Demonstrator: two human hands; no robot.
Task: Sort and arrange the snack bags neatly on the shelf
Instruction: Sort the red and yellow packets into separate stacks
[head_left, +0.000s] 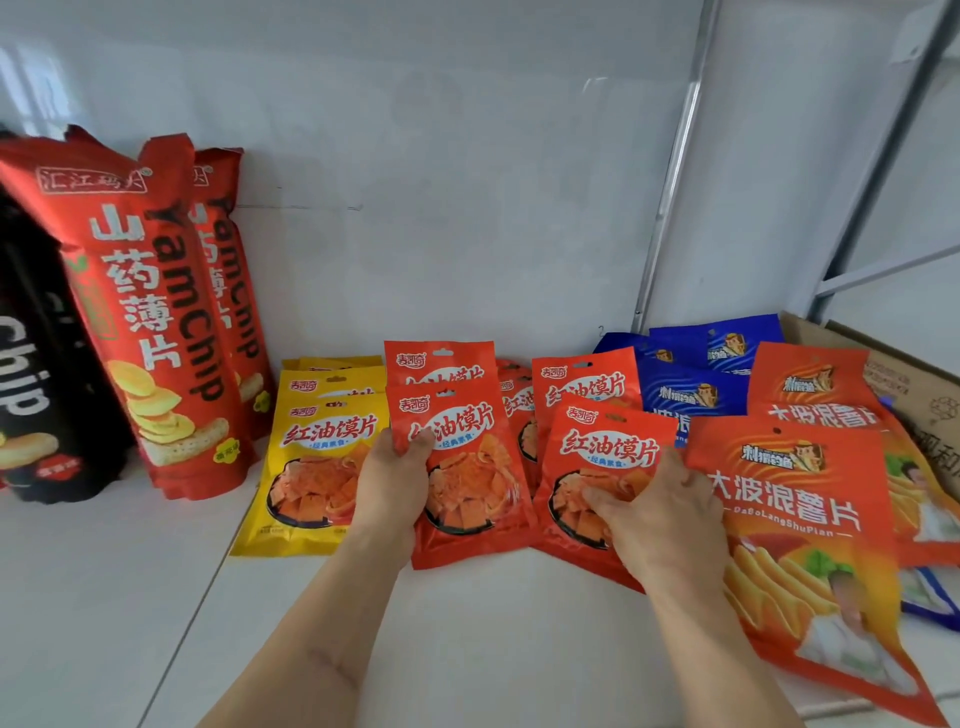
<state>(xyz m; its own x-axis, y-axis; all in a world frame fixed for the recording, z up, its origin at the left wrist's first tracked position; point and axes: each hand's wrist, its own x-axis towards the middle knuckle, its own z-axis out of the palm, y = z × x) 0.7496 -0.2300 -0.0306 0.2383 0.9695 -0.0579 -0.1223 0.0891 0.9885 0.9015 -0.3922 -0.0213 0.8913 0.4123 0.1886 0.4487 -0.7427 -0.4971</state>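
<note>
A white shelf (130, 597) backed by a white wall. At six o'clock, the left hand (392, 480) pinches a flat red foil snack bag (467, 483); the right hand (660, 512) grips its twin (587, 467) at three o'clock of it. Both bags lie face up, long axes toward twelve. Slick foil may slide, skewing the overlapped rows behind.

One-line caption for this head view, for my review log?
Left hand and right hand each grip a small red snack bag among sorted shelf stacks.
</note>
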